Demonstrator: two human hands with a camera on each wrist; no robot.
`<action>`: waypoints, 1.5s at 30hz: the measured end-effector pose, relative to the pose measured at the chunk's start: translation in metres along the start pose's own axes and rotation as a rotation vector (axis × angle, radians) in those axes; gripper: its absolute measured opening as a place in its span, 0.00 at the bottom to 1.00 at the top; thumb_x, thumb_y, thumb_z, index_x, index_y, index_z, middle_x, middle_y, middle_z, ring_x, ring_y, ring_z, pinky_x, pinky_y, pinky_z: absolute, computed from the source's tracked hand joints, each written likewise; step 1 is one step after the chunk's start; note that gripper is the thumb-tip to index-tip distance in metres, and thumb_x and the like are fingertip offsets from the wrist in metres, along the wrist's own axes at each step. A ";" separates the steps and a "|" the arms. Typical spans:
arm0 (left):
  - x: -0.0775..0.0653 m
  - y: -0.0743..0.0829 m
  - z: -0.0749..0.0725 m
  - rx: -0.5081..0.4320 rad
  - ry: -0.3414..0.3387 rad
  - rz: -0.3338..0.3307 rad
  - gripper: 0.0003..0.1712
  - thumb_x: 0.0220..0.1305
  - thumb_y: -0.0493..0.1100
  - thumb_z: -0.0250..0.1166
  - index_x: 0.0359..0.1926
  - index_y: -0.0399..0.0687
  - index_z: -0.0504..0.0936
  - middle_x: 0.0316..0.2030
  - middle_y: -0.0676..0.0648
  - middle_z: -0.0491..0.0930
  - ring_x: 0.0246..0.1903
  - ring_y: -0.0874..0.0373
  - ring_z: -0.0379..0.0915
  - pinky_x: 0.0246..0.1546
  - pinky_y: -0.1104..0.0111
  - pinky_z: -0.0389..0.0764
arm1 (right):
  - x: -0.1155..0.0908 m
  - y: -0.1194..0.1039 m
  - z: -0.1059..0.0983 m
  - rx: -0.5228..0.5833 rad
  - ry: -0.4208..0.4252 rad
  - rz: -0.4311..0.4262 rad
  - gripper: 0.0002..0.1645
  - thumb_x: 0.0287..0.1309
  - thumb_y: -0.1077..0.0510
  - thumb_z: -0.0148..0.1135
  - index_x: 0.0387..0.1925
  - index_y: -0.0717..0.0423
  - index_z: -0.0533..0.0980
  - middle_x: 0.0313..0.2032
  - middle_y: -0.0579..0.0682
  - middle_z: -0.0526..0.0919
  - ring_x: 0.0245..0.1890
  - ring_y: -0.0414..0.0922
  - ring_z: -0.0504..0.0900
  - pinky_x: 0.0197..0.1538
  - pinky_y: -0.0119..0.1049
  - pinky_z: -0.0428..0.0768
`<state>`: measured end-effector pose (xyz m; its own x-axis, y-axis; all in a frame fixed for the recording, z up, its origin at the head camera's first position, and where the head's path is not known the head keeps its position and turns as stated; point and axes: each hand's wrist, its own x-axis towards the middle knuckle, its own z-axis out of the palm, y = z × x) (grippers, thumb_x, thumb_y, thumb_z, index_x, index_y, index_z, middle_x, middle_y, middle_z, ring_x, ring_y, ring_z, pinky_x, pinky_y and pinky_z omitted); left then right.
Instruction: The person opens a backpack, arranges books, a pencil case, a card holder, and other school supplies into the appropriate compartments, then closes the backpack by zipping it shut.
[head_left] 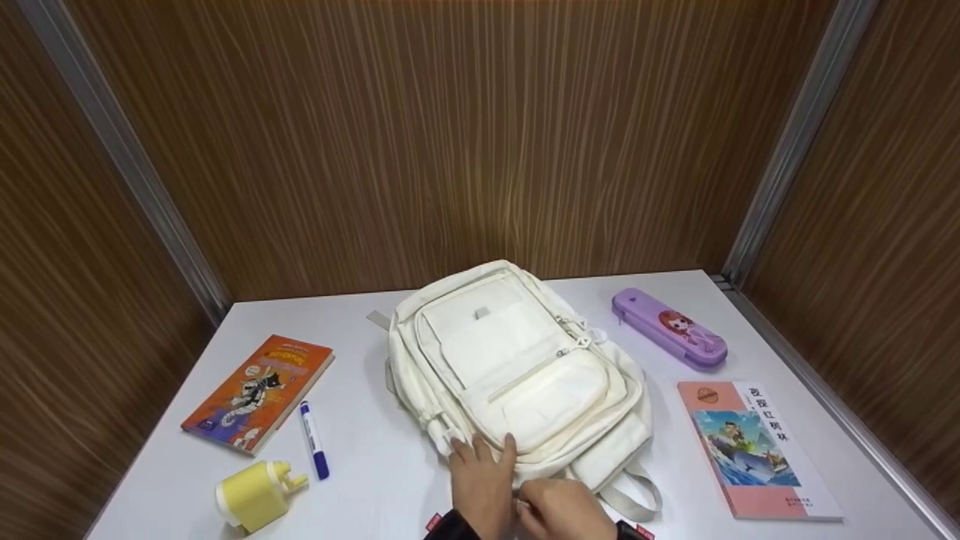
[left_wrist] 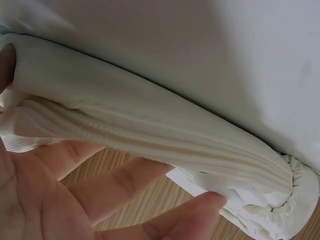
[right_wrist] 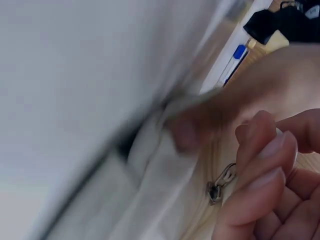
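A cream backpack [head_left: 480, 345] lies tilted on the white table, front side up. My left hand [head_left: 481, 480] is at its lower left corner; in the left wrist view the thumb and fingers lie on opposite sides of the fabric edge and grip it. Beside it, my right hand [head_left: 566, 508] is curled close to the bag's bottom. The right wrist view shows a metal zipper pull [right_wrist: 215, 191] at the curled fingertips, which appear to pinch its end. The left thumb is blurred there, pressed to the fabric.
On the left lie an orange book [head_left: 259, 394], a blue-and-white marker [head_left: 314, 441] and a yellow pencil sharpener-like device [head_left: 255, 496]. To the right are a purple pencil case [head_left: 667, 328] and a pink-and-white book [head_left: 757, 450]. Wood-patterned panels [head_left: 480, 135] enclose the table.
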<state>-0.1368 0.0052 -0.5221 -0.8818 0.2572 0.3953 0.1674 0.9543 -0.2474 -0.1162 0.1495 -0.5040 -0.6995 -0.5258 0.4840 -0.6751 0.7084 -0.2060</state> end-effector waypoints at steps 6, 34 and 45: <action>0.002 -0.011 -0.003 -0.064 -0.033 0.075 0.42 0.45 0.67 0.70 0.64 0.66 0.72 0.51 0.40 0.78 0.49 0.36 0.74 0.44 0.54 0.75 | -0.001 0.004 0.001 0.114 -0.063 -0.009 0.11 0.52 0.58 0.65 0.18 0.45 0.73 0.16 0.34 0.71 0.18 0.24 0.61 0.24 0.15 0.57; 0.042 -0.105 0.022 -0.419 -0.215 0.158 0.47 0.45 0.53 0.75 0.70 0.60 0.68 0.72 0.44 0.63 0.65 0.38 0.66 0.64 0.42 0.67 | -0.021 0.051 -0.025 0.224 -0.094 0.178 0.12 0.56 0.62 0.62 0.23 0.41 0.75 0.21 0.30 0.71 0.23 0.25 0.66 0.27 0.24 0.67; 0.030 -0.099 0.028 -0.334 -0.089 0.196 0.44 0.50 0.66 0.67 0.68 0.60 0.70 0.68 0.44 0.68 0.57 0.44 0.72 0.67 0.46 0.64 | -0.029 0.062 -0.030 0.241 -0.079 0.206 0.13 0.59 0.62 0.62 0.25 0.40 0.75 0.23 0.31 0.72 0.24 0.26 0.67 0.27 0.25 0.67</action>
<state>-0.1923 -0.0861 -0.5105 -0.8512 0.4393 0.2872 0.4578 0.8891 -0.0033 -0.1307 0.2225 -0.5056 -0.8367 -0.4246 0.3460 -0.5471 0.6765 -0.4930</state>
